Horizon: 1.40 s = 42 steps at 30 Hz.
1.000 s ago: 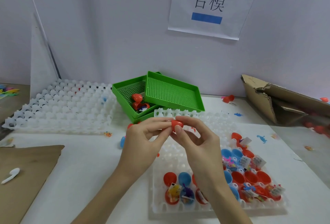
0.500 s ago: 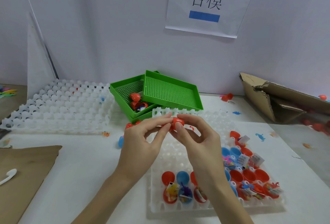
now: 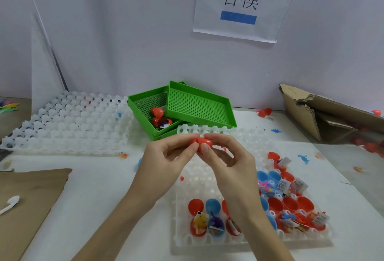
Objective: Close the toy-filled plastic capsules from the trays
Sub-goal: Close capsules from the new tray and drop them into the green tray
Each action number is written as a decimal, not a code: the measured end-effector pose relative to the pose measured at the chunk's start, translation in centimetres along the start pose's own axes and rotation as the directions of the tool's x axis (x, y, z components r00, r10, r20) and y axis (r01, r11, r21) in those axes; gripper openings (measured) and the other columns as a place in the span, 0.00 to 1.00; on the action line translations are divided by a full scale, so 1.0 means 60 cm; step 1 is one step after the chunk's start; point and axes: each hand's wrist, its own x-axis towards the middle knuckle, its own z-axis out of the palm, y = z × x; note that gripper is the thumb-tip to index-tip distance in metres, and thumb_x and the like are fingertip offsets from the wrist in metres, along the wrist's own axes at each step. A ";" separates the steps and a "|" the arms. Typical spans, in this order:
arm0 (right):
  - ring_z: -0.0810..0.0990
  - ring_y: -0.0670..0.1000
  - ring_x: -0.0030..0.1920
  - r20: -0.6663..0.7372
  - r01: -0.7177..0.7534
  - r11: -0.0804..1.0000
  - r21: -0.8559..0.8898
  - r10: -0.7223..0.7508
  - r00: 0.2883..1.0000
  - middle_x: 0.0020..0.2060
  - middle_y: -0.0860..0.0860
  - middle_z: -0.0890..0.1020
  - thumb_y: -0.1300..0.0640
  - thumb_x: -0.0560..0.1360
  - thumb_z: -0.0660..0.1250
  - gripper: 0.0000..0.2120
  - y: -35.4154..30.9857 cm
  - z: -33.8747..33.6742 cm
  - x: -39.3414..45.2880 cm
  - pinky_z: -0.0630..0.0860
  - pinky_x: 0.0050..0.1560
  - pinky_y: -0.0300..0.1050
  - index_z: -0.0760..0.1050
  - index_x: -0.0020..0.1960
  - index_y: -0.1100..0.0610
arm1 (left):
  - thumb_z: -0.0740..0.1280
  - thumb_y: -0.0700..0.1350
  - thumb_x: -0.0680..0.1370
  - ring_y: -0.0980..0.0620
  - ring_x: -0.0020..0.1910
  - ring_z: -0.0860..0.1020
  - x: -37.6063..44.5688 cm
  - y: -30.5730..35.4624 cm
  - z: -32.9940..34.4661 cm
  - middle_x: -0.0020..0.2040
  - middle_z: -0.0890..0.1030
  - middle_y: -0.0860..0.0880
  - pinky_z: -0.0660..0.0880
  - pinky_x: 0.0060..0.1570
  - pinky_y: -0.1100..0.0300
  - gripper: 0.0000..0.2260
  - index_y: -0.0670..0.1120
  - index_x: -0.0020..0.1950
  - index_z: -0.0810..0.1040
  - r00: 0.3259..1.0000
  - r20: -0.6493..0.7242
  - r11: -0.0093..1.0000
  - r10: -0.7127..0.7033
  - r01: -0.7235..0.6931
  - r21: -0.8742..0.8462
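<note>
A single head-worn wide-angle view looks forward and down from close above the desk [image 3: 104, 188], facing the back wall [image 3: 124, 32], with both forearms reaching in from the bottom edge

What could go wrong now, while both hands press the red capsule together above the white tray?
1. The red capsule is pinched only by the fingertips of the left hand and right hand; it may slip and fall among the open capsules in the white tray.
2. The right forearm hangs just above filled open halves in the near row; lowering it might knock toys out.
3. Whether the halves sit flush is hidden by the fingers, so it may stay half shut.
</note>
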 end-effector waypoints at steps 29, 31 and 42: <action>0.80 0.48 0.42 0.127 0.361 0.703 -0.613 -0.363 0.923 0.44 0.48 0.82 0.64 0.77 0.72 0.13 0.004 0.011 -0.011 0.78 0.43 0.44 0.79 0.61 0.59 | 0.82 0.38 0.70 0.52 0.45 0.87 -0.014 0.004 0.026 0.44 0.89 0.49 0.81 0.47 0.66 0.10 0.47 0.48 0.87 0.989 -0.146 0.999 -0.006 -0.001 -0.046; 0.79 0.49 0.41 0.146 0.359 0.705 -0.611 -0.346 0.927 0.42 0.47 0.81 0.65 0.78 0.71 0.10 0.003 0.010 -0.012 0.78 0.42 0.46 0.79 0.58 0.58 | 0.81 0.38 0.70 0.52 0.45 0.87 -0.015 0.005 0.026 0.44 0.88 0.49 0.81 0.47 0.66 0.10 0.47 0.48 0.87 0.992 -0.127 0.999 -0.014 0.007 -0.053; 0.79 0.43 0.61 0.213 0.381 0.717 -0.583 -0.318 0.924 0.62 0.46 0.82 0.69 0.74 0.73 0.29 0.004 0.016 -0.011 0.72 0.64 0.31 0.73 0.73 0.57 | 0.81 0.38 0.71 0.51 0.49 0.85 -0.019 0.002 0.035 0.47 0.86 0.53 0.80 0.50 0.65 0.14 0.48 0.52 0.83 0.978 -0.172 0.982 0.119 -0.091 0.164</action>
